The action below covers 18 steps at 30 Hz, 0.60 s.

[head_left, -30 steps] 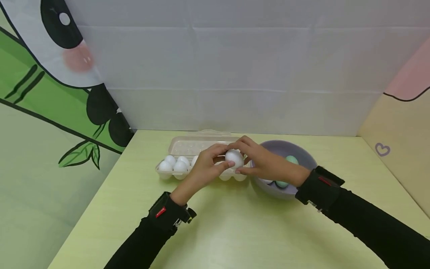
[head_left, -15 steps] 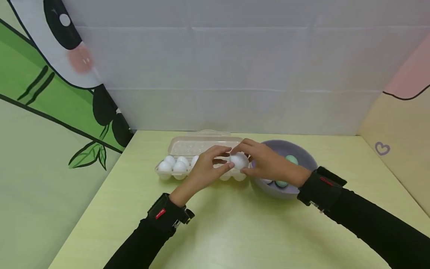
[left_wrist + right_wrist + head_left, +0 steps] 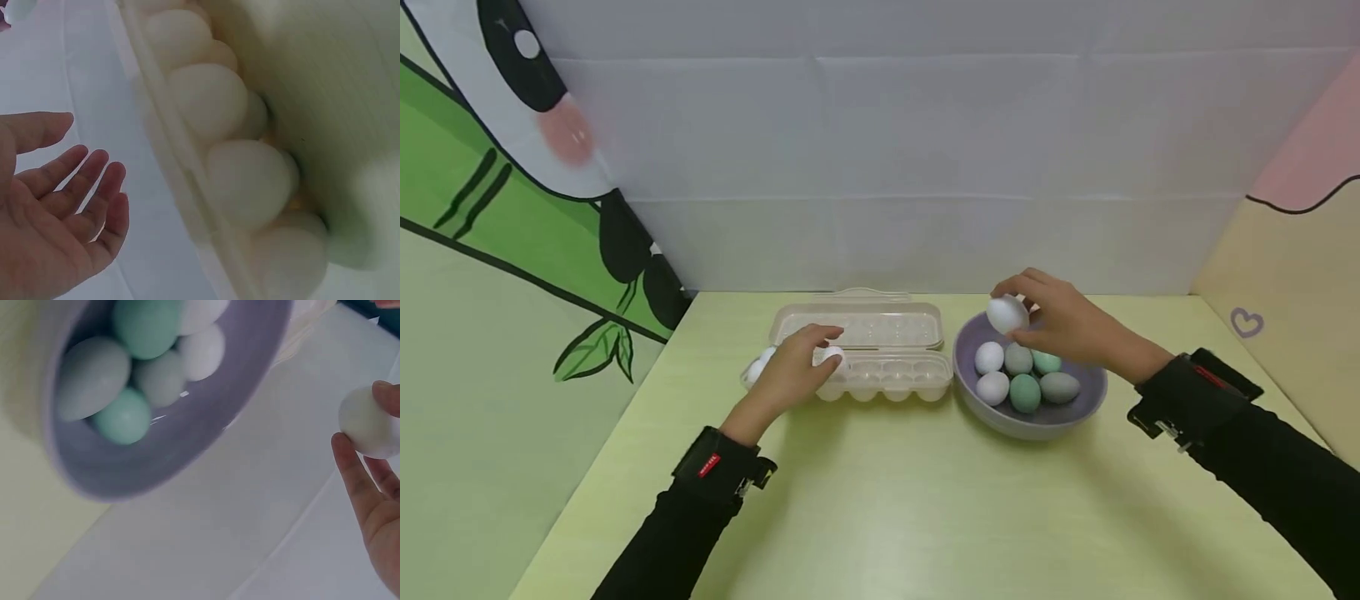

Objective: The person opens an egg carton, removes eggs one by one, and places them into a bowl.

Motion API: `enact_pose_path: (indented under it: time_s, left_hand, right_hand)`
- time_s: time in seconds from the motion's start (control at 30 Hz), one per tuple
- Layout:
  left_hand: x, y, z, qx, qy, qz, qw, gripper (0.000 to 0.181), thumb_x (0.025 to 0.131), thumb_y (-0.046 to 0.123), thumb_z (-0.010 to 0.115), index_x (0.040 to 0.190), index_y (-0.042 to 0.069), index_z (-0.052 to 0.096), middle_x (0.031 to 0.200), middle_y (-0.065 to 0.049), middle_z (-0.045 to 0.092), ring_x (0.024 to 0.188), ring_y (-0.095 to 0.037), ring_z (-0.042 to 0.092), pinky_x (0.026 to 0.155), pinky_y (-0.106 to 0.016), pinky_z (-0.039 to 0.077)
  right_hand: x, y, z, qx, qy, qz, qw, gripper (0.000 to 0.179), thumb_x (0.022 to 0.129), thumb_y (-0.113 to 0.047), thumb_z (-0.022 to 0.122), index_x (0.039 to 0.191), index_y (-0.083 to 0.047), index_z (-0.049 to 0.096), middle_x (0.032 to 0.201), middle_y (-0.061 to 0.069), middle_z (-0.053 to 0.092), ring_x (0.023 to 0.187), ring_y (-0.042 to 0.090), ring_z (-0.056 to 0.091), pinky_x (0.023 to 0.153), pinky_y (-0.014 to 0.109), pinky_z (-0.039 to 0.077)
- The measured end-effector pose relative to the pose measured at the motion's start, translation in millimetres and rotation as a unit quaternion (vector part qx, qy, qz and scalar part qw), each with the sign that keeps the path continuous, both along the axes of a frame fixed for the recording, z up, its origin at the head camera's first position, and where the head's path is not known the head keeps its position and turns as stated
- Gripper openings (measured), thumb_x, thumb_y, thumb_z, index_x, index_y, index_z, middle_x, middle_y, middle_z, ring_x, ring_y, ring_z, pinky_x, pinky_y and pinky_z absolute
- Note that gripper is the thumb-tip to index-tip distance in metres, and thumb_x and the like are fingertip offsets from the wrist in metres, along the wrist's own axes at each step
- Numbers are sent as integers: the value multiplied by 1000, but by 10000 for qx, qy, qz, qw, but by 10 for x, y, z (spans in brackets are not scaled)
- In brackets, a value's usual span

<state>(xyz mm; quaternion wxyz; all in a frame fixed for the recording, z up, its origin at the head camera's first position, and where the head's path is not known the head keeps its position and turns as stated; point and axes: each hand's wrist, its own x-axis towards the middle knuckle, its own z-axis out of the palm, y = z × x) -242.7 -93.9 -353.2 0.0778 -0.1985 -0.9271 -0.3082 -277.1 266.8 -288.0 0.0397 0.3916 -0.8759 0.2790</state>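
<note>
My right hand [image 3: 1063,321] pinches a white egg [image 3: 1007,315] between thumb and fingertips, above the back of the purple bowl [image 3: 1033,431]. Inside that bowl lie several white, grey and green eggs [image 3: 1025,393]. My left hand [image 3: 793,367] hovers over the left part of a clear plastic egg carton [image 3: 898,383], its fingers loosely bent around nothing in the left wrist view. White eggs [image 3: 209,100] sit in the carton's left cups, partly hidden by this hand in the head view. The cups on the right are bare.
The carton's lid [image 3: 861,325] stands open toward the back wall [image 3: 880,167]. Bowl and carton are side by side on a pale yellow table [image 3: 910,508]. A printed cloth [image 3: 475,333] hangs along the left side.
My right hand has carried the white egg rightward from the carton to above the bowl. My left hand has come away from that egg and moved left over the carton.
</note>
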Motion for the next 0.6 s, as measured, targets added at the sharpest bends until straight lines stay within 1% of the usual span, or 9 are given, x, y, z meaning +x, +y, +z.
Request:
enact_pose_path:
  time_s: [0.07,0.17,0.3,0.43,0.5,0.6]
  left_hand:
    - [-38,-68,-43,-375,-67,158,9991,38,86,14,58,122,3,49,117,-15,53,105,-30,50,87,-46,42]
    - [-68,-148,-110,-884,-167,357,9953,37,85,15,60,119,2,52,115,-17,54,106,-34,49,87,-48,41]
    - [-86,-196,-191,-1345,-287,385,9897,35,84,19,61,114,2,56,112,-18,56,105,-37,49,85,-51,41]
    - [-110,-176,-249,-1684,-436,319,9842,35,85,24,60,113,4,57,111,-17,57,103,-36,50,84,-52,41]
    - [-118,-156,-264,-1794,-520,319,9819,34,86,25,60,113,5,58,111,-16,58,103,-36,50,84,-53,40]
    - [-120,-120,-262,-1868,-637,367,9796,34,85,27,61,113,6,58,111,-14,59,103,-36,50,83,-55,39]
  right_hand:
    - [-36,99,-44,59,-60,-126,9999,44,75,1,65,113,-13,49,105,2,47,88,19,49,72,31,49]
    - [-93,213,-138,241,-70,-221,9994,42,75,1,65,113,-10,49,102,5,48,85,21,48,69,34,49]
    - [-170,339,-283,644,-88,-425,9970,41,74,-1,65,111,-10,50,100,8,48,80,22,48,66,36,46]
    - [-231,435,-419,1115,-281,-596,9916,43,72,1,65,111,-11,52,100,9,48,82,24,48,68,39,45]
    - [-239,463,-482,1331,-406,-580,9886,44,71,2,64,110,-13,53,99,8,49,85,25,49,70,41,45]
    - [-223,477,-559,1534,-603,-432,9854,45,70,5,63,109,-14,54,100,7,50,90,25,50,74,43,45]
